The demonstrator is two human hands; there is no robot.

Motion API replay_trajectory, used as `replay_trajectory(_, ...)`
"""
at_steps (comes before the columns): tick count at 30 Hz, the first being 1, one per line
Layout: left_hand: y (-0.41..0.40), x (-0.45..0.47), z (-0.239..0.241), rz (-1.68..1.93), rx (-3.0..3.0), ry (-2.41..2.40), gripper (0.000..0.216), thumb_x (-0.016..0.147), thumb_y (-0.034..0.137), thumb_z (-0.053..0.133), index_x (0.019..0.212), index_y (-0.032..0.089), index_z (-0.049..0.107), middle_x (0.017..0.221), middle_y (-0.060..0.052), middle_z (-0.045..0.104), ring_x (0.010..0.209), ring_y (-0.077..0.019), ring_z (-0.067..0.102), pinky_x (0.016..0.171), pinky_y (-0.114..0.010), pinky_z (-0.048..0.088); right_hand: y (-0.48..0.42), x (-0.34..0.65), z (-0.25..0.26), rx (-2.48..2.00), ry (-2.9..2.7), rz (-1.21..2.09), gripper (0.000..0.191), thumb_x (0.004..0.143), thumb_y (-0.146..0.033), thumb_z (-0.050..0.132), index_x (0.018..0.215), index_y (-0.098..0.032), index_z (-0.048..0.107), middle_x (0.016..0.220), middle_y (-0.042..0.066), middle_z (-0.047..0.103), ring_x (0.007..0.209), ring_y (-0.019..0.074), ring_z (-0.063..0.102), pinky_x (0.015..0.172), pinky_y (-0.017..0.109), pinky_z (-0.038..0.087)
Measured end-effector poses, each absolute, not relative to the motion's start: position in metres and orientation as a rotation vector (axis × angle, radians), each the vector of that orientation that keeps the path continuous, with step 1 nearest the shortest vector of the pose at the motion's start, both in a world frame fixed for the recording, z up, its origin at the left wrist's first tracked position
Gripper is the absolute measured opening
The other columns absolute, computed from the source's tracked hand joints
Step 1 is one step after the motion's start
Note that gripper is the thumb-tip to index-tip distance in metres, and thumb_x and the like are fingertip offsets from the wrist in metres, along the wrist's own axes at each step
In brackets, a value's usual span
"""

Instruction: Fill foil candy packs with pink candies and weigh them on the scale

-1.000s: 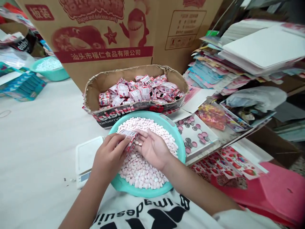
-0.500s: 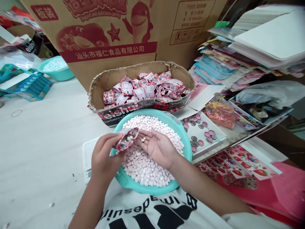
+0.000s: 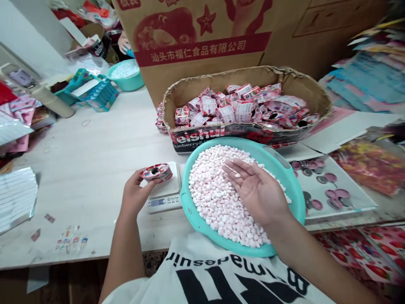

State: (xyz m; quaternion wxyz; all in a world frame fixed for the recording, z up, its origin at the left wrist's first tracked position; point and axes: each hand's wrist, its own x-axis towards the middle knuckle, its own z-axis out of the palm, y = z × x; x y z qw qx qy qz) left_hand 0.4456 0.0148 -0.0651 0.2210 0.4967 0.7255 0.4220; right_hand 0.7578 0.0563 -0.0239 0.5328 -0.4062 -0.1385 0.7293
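My left hand grips a small round red and white candy container and holds it just over a small white digital scale. My right hand lies palm up and open over a teal basin full of small pink and white candy tablets, with a tablet or two on its fingers. Behind the basin a torn cardboard tray holds several more of the red and white containers.
A big printed carton stands behind the tray. Another teal bowl and blue boxes sit far left. A flat white tray of round lids lies to the right, beside stacked printed sheets. Foil sheets lie left.
My left hand carried the container away from the basin, leftward to above the scale. My right hand stayed palm up over the tablets. The view swung left.
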Motion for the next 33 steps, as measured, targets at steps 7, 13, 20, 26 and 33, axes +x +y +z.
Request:
replay_trajectory(7,-0.001,0.406,-0.078,1.083,1.334,2.0,0.063,0.071,0.046,0.074,0.127,0.021,0.058,0.131,-0.012,0.062,0.123,-0.0272,0.056,0.108,-0.044,0.041,0.057,0.756,-0.025,-1.003,-0.361,1.658,0.034,0.095,-0.035,0.042,0.091,-0.02,0.072,0.113,0.008,0.074,0.115,0.021,0.065,0.107,0.041,0.047)
replay_trajectory(13,-0.069,0.348,-0.071,0.494,1.303,2.463,0.082,0.065,0.054,0.069,0.136,0.018,0.05,0.127,-0.016,0.054,0.125,-0.0353,0.049,0.106,-0.053,0.038,0.058,0.753,-0.026,-1.105,-0.277,1.549,0.029,0.091,-0.028,0.045,0.086,-0.019,0.072,0.108,0.008,0.074,0.106,0.0244,0.069,0.1,0.045,0.052)
replay_trajectory(20,-0.111,0.333,-0.096,0.284,1.099,2.399,0.05,0.072,0.061,0.056,0.101,0.021,0.063,0.073,-0.001,0.062,0.07,-0.0211,0.061,0.066,-0.032,0.047,0.055,0.75,-0.027,-1.018,-0.441,1.325,0.033,0.091,-0.024,0.045,0.081,-0.013,0.074,0.09,0.01,0.076,0.104,0.0246,0.07,0.11,0.046,0.044)
replay_trajectory(26,-0.094,0.332,-0.079,0.247,1.126,2.417,0.032,0.07,0.051,0.058,0.077,0.021,0.066,0.076,-0.006,0.071,0.073,-0.024,0.065,0.064,-0.032,0.047,0.052,0.75,-0.029,-0.975,-0.549,1.176,0.031,0.088,-0.024,0.049,0.076,-0.012,0.075,0.083,0.008,0.077,0.104,0.0242,0.07,0.113,0.046,0.043)
replay_trajectory(33,-0.045,0.443,-0.031,0.792,1.745,2.151,0.023,0.088,0.039,0.055,0.095,0.021,0.068,0.092,-0.005,0.073,0.078,-0.0179,0.064,0.072,-0.031,0.052,0.047,0.747,-0.031,-0.935,-0.76,1.041,0.02,0.083,-0.021,0.058,0.08,-0.015,0.077,0.086,0.004,0.077,0.108,0.0248,0.068,0.114,0.048,0.041)
